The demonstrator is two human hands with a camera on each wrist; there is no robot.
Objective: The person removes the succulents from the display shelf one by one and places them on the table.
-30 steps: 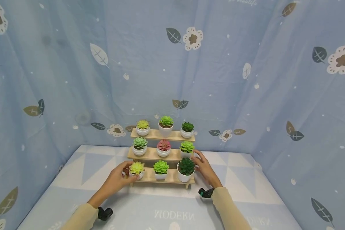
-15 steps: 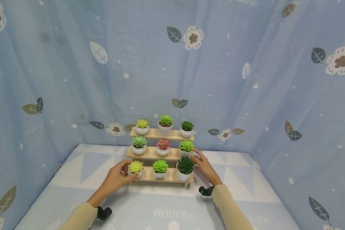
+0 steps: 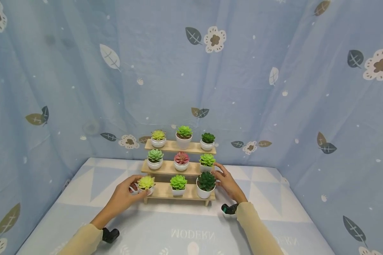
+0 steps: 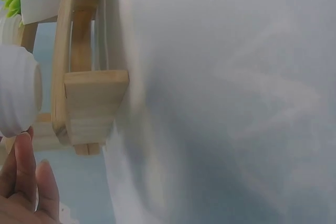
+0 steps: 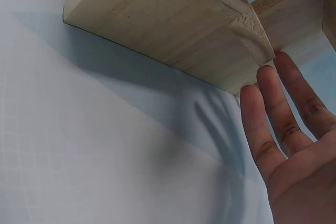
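My left hand (image 3: 122,194) holds a small potted succulent (image 3: 146,182) with yellow-green leaves, fingers and thumb around its white pot. The pot is at the left end of the lowest tier of a wooden stepped stand (image 3: 164,191). In the left wrist view the ribbed pot (image 4: 18,90) appears tilted and clear of the board's edge, fingertips against it. At the stand's right end is my right hand (image 3: 228,182). Its fingers (image 5: 283,108) are extended at the stand's corner in the right wrist view; firm contact is hard to tell. Beside it sits a dark green succulent (image 3: 206,182).
A bright green succulent (image 3: 178,182) stands mid-row on the lowest tier. The middle tier bears a red succulent (image 3: 181,158) between two green ones. Several pots line the top tier (image 3: 170,145). A patterned cloth (image 3: 191,223) covers the table; a blue curtain (image 3: 166,71) hangs behind.
My left hand has moved left with the yellow-green succulent, drawing it toward and past the lowest tier's left end. The right hand has stayed at the stand's right side.
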